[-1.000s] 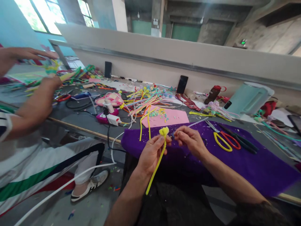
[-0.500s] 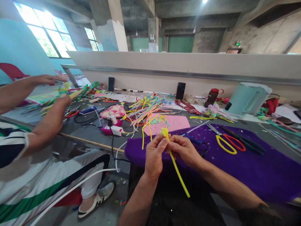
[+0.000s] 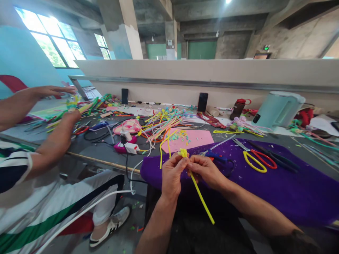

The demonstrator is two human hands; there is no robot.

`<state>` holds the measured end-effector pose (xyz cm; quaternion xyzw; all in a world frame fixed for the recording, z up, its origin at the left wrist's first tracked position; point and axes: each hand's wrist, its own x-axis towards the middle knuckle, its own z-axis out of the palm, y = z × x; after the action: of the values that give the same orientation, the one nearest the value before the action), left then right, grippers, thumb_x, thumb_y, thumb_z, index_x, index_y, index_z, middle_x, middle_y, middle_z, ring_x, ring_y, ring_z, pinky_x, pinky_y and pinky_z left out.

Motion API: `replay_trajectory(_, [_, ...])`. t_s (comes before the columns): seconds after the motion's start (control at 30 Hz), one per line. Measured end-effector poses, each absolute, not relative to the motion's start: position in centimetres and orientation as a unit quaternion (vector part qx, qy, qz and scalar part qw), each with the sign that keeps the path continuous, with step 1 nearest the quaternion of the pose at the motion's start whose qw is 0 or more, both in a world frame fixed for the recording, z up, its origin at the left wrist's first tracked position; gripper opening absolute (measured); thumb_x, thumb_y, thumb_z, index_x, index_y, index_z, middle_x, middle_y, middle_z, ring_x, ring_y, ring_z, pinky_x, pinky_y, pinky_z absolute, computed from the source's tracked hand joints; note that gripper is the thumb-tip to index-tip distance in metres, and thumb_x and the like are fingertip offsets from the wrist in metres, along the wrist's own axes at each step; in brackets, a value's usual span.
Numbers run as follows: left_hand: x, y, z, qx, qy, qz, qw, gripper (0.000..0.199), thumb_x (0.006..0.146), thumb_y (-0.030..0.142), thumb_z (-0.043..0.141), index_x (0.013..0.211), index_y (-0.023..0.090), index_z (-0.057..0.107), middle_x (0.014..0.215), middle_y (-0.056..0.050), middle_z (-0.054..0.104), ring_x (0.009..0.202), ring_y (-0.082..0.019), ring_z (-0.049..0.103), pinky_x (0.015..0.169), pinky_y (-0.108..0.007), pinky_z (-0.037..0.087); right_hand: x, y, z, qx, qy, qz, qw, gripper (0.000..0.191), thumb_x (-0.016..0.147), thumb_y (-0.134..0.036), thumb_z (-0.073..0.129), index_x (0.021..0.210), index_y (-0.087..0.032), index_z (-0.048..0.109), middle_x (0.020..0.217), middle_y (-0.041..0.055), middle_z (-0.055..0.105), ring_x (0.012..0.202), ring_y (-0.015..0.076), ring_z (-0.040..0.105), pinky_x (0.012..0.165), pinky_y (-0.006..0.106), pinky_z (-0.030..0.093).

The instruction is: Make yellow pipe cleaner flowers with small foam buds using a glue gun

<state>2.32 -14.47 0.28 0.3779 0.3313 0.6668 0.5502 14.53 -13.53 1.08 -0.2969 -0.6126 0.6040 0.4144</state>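
Observation:
Pinched between the fingers of my left hand is a yellow pipe cleaner whose upper end forms a fuzzy, bunched flower-like head. My right hand closes on the same piece just below that head, its fingertips meeting my left thumb. The straight stem slants down to the right over my dark lap. Both hands are above the near edge of a purple cloth. Behind my right hand lies a blue-handled glue gun, partly hidden. The exact grip of the fingertips is hard to see.
Scissors with yellow and red handles lie on the cloth. Beyond are a pink sheet with small clippings, a pipe-cleaner pile, a power strip, a phone and a kettle. At left a co-worker's arm reaches over the table.
My left hand has shifted slightly left and the yellow head has tilted left, looking more compact. My right fingers have slid a little with it. The co-worker's hands have barely moved.

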Motion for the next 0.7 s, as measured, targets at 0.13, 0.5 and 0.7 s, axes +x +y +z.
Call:
replay_trajectory(0.13, [2.15, -14.42, 0.20, 0.374, 0.340, 0.653, 0.564, 0.017, 0.062, 0.023, 0.069, 0.075, 0.013, 0.067, 0.065, 0.000, 0.061, 0.051, -0.008, 0.051, 0.047, -0.018, 0.041, 14.58, -13.55, 1.07, -0.296, -0.605, 0.624, 0.397, 0.027, 0.077, -0.039, 0.055, 0.068, -0.015, 0.049, 0.056, -0.0032, 0.054, 0.038, 0.0047, 0.043, 0.036, 0.017, 0.028])
replay_trajectory(0.5, [2.45, -14.63, 0.41, 0.371, 0.336, 0.671, 0.547, 0.009, 0.063, 0.021, 0.069, 0.067, 0.014, 0.065, 0.057, 0.002, 0.059, 0.047, -0.007, 0.050, 0.046, -0.018, 0.041, 14.55, -13.45, 0.93, -0.297, -0.613, 0.623, 0.383, 0.027, 0.077, -0.039, 0.055, 0.069, -0.015, 0.050, 0.055, -0.0030, 0.053, 0.038, 0.0048, 0.042, 0.036, 0.017, 0.028])
replay_trajectory(0.7, [2.45, -14.63, 0.39, 0.362, 0.335, 0.675, 0.549, 0.009, 0.061, 0.022, 0.069, 0.065, 0.015, 0.065, 0.056, 0.003, 0.059, 0.047, -0.007, 0.051, 0.047, -0.019, 0.041, 14.56, -13.48, 0.92, -0.304, -0.620, 0.615, 0.380, 0.028, 0.077, -0.041, 0.055, 0.068, -0.015, 0.049, 0.055, -0.0032, 0.053, 0.038, 0.0048, 0.042, 0.036, 0.017, 0.028])
